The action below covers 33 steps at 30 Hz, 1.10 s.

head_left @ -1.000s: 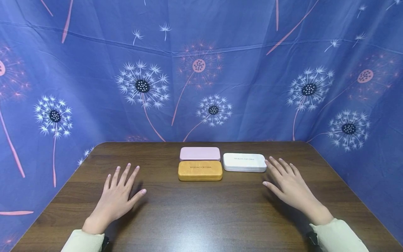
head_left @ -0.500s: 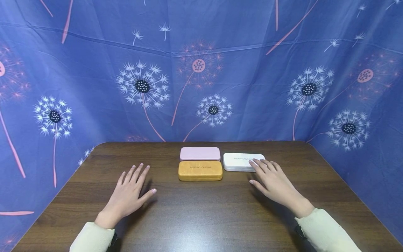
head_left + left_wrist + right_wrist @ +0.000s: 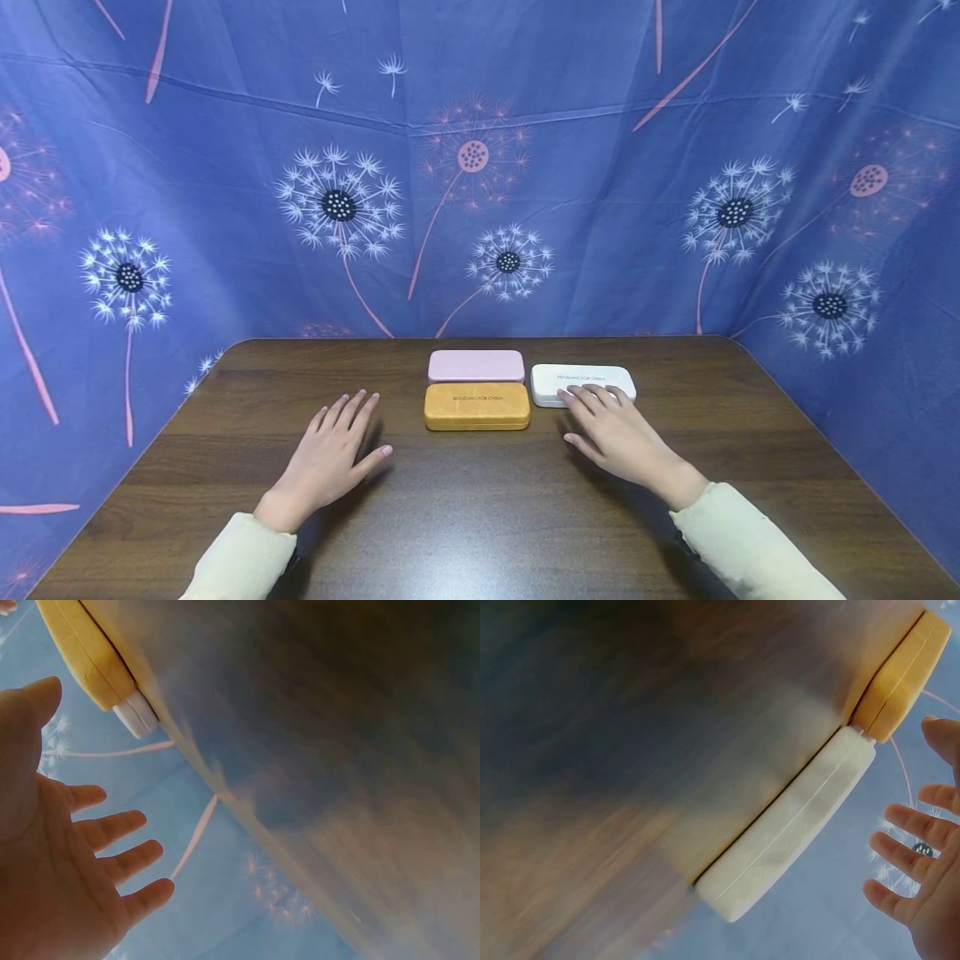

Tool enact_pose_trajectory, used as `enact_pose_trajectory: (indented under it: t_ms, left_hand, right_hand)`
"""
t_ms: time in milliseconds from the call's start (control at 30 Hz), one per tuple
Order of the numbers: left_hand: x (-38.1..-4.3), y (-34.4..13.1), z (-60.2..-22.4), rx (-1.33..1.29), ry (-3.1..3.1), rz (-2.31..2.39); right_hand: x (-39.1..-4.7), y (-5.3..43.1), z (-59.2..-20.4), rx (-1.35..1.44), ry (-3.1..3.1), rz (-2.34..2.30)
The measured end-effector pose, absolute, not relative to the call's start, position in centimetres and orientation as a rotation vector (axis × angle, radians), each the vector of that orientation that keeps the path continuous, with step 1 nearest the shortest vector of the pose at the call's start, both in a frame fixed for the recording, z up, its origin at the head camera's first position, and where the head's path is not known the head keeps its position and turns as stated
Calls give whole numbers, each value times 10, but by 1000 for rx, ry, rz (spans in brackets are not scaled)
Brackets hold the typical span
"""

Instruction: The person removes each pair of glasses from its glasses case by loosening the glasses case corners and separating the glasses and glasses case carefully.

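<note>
My right hand hovers with its fingers spread and fairly straight, holding nothing; the white case lies beneath and just ahead of its fingertips, and the right wrist view shows a gap between us. My left hand is also spread, gripping nothing, above the surface. The yellow case lies between my hands, ahead and rightward of the left one, with the pink case just beyond it. For a tidy reach, I'd judge it best to keep both wrists low and level, my right thumb staying on the white case's near side and my fingers over its far edge. Its rounded corners look smooth, so light, even pressure should suit it. The yellow case sits just left of it, so my right index finger could easily nudge that one.
</note>
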State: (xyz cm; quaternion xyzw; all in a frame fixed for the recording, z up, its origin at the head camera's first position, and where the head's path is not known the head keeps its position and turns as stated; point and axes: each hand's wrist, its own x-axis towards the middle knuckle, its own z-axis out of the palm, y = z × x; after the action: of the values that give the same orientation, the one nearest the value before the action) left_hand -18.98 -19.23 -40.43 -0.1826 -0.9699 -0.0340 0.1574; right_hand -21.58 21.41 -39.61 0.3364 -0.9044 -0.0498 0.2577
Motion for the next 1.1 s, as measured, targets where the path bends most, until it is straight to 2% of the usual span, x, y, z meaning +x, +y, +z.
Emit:
enact_pose_trajectory:
  t_ms: [667, 1100]
  left_hand:
    - [-208, -164, -408, -635, -2708, -62]
    - [-223, -143, -402, -678, -2728, -37]
  right_hand:
    - [-232, 174, -396, 1025, -2418, -132]
    - [-248, 158, -399, 1001, -2463, -179]
